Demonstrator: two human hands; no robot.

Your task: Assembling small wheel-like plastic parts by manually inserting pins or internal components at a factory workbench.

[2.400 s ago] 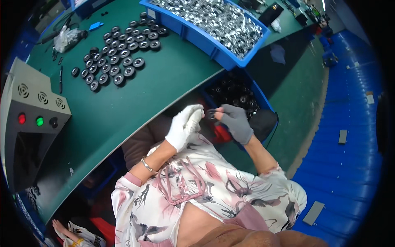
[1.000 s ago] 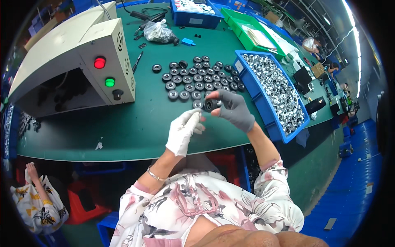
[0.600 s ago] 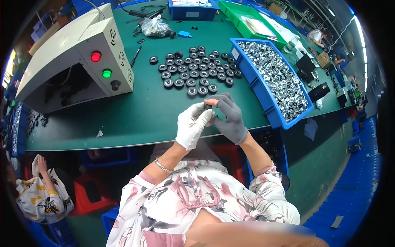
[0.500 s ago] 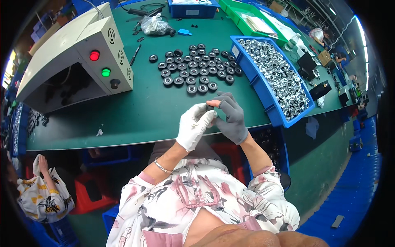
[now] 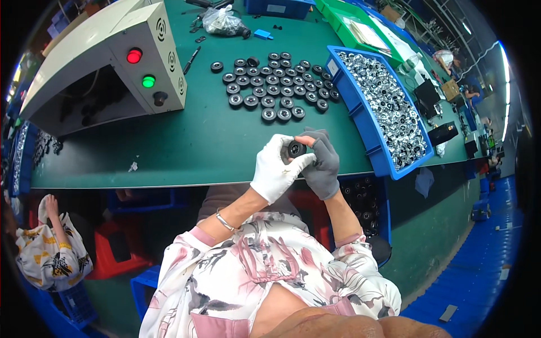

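Observation:
A small black toy wheel is held up near the table's front edge, its round hub face showing. My left hand, in a white glove, is closed round the wheel's left and lower side. In a grey glove with bare fingertips, my right hand grips the wheel from the right, thumb at its upper edge. Part of the wheel's rim is hidden by the fingers. Beyond my hands, several similar black wheels lie in loose rows on the green table.
A blue bin of shiny silver parts stands to the right. On the left is a beige machine with red and green lights. A clear plastic bag and green tray are farther back. Below the table edge sits a bin of dark wheels.
The wheel has been turned so its hub face now shows. My hands have shifted slightly right and their grip has changed. The whole view has moved a little.

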